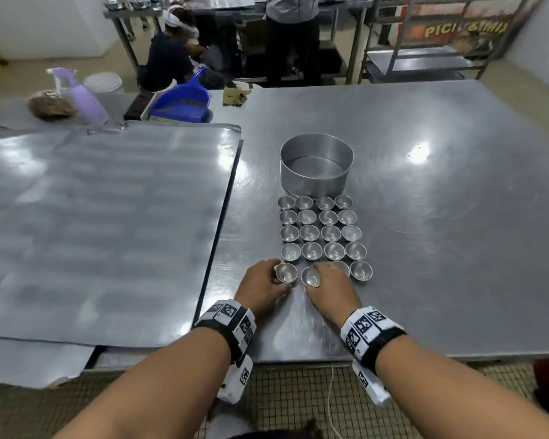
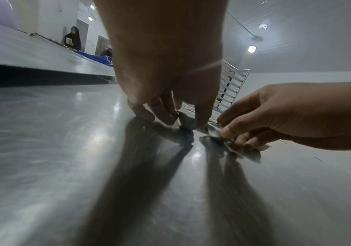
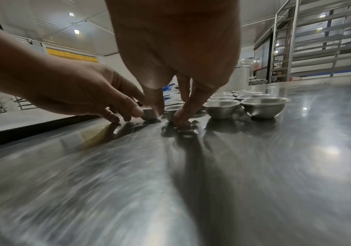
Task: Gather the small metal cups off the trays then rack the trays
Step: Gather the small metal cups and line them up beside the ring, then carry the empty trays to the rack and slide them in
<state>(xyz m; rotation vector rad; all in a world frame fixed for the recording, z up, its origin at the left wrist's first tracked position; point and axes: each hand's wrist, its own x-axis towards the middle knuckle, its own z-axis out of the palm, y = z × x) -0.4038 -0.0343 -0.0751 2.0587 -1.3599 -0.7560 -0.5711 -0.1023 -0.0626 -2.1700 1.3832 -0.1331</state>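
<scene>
Several small metal cups (image 1: 327, 232) stand in a tight grid on the steel table (image 1: 441, 232). My left hand (image 1: 280, 275) pinches the near-left cup (image 1: 286, 272) by its rim; the left wrist view shows its fingers (image 2: 166, 116) round that cup (image 2: 187, 122). My right hand (image 1: 314, 278) pinches the neighbouring cup (image 1: 310, 275), with its fingertips (image 3: 179, 116) on the cup (image 3: 170, 110) in the right wrist view. Both cups sit on the table. Large flat metal trays (image 1: 108, 223) lie stacked to the left.
An empty round metal tin (image 1: 316, 166) stands just beyond the cups. A tall metal rack (image 1: 441, 42) stands past the table at the far right. A blue dustpan (image 1: 181, 104) and a purple bottle (image 1: 86, 101) sit at the back left; people work behind.
</scene>
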